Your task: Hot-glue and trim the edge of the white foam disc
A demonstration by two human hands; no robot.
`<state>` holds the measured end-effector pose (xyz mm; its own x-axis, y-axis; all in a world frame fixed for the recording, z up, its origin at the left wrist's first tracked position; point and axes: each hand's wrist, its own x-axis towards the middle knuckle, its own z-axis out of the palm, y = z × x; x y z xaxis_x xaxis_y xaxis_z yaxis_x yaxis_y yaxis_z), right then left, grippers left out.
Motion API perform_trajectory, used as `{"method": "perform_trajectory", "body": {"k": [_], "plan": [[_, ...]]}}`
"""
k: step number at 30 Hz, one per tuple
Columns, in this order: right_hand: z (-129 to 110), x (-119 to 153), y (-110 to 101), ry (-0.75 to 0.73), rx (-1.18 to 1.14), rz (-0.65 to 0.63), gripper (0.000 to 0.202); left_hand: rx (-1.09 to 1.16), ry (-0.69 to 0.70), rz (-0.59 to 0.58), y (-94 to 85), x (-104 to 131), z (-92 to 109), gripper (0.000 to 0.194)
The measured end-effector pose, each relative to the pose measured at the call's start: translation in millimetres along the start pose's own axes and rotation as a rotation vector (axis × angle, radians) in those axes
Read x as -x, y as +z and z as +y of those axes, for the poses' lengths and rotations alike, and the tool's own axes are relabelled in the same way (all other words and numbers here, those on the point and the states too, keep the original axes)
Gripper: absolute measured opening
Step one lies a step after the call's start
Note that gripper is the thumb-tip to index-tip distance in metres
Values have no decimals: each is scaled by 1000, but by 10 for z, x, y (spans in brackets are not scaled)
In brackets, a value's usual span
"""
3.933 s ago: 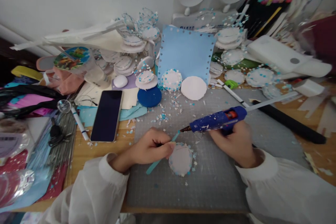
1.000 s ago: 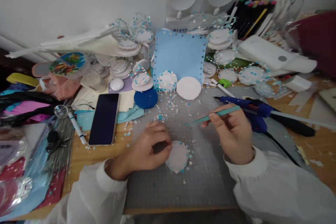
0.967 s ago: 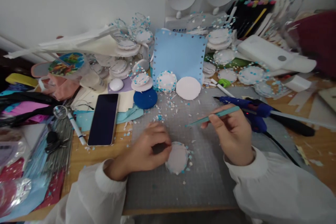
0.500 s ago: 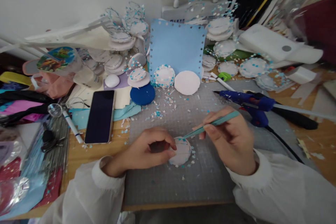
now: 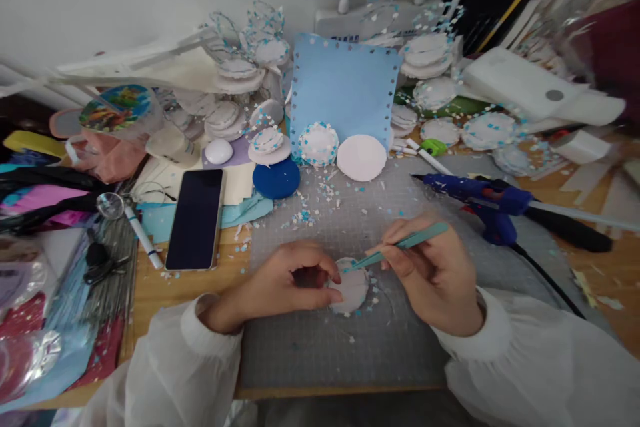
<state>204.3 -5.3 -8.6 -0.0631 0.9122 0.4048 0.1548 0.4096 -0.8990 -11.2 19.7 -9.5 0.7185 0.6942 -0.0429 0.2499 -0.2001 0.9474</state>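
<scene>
A round white paper disc (image 5: 353, 290) with small blue and white bits along its edge lies on the grey cutting mat (image 5: 320, 353). My left hand (image 5: 295, 280) has thumb and fingers closed on the disc's left rim. Between the thumb and fingers of my right hand (image 5: 430, 273) is a pair of teal tweezers (image 5: 413, 238), slanting down to the left. Their tips are at the disc's upper edge, among the blue bits; whether they pinch a bit is too small to tell.
A blue glue gun (image 5: 475, 193) lies to the right, its cord trailing down the mat. On the left is a phone (image 5: 195, 220). Behind stand a light blue card (image 5: 345, 87), a plain white disc (image 5: 361, 157), a dark blue disc (image 5: 276, 177) and several decorated discs. Loose bits (image 5: 305, 215) litter the mat.
The tweezers' tips have moved slightly left and down over the disc's upper edge, with my right hand following. My left hand keeps its hold. The whole view has shifted a little.
</scene>
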Motion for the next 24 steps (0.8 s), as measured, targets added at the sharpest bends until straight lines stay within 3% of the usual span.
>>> {"method": "perform_trajectory", "body": {"k": [24], "plan": [[27,72,-3,-200,6,-103,40,-62,68,10,11,-7,-30,18]]}}
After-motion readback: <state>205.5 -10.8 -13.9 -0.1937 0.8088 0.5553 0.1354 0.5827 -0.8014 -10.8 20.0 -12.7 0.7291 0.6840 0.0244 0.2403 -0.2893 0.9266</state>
